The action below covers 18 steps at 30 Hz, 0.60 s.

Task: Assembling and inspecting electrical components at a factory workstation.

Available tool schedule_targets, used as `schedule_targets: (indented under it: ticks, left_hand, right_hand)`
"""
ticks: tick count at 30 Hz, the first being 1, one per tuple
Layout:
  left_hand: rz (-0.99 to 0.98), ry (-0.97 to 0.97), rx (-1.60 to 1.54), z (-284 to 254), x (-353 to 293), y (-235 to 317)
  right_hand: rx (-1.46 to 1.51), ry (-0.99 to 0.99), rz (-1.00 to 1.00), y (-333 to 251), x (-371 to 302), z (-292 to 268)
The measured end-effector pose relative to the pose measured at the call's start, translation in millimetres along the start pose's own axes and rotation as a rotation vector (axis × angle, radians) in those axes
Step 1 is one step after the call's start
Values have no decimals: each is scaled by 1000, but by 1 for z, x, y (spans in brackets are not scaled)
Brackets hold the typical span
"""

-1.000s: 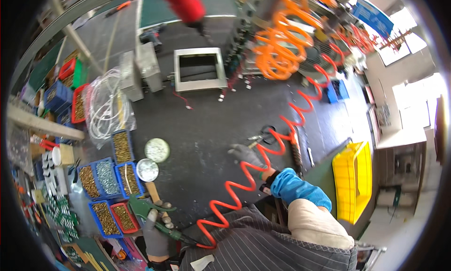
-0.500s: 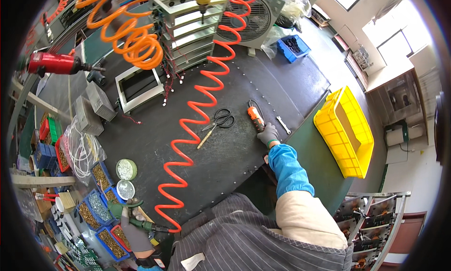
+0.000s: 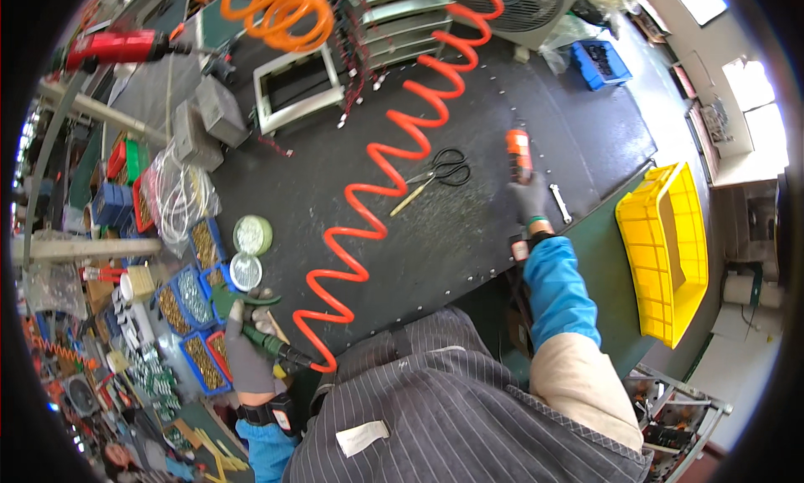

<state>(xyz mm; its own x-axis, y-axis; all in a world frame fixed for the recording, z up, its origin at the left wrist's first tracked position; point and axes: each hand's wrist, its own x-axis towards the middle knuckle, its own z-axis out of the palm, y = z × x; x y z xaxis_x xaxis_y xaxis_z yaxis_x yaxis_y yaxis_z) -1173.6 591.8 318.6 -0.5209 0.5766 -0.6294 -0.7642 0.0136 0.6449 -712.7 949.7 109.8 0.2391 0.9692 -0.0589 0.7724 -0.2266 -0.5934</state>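
Observation:
My right hand (image 3: 529,200), in a grey glove, is closed around the lower end of an orange handheld power tool (image 3: 518,154) at the right side of the dark bench. Just right of that hand lies a wrench (image 3: 560,204). My left hand (image 3: 239,322), also gloved, grips a green air blow gun (image 3: 270,344) by the small parts bins at the lower left. A red coiled hose (image 3: 368,223) runs from the gun up across the bench. Black-handled scissors (image 3: 450,166) and a thin wooden-handled tool (image 3: 412,197) lie between the two hands.
Blue bins of screws (image 3: 173,308) and two round tubs (image 3: 252,234) stand at left. A red driver (image 3: 117,49) and an orange coil (image 3: 289,22) hang above. Metal frames (image 3: 299,89) sit farther back. A yellow crate (image 3: 666,257) stands at right, a blue bin (image 3: 601,64) behind.
The head view has swung, so the bench appears shifted up and to the right. The orange power tool points more straight away from me. Both hands keep their holds.

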Motion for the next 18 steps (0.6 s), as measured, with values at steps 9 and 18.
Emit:
schedule_targets:
  ticks: [9, 18]
  left_hand:
    - [-64, 75, 352, -3, -6, 3]
    - [-318, -474, 825, -15, 112, 71]
  right_hand:
    - [-141, 6, 199, 184, -11, -80]
    - [-75, 47, -152, 79, -129, -81]
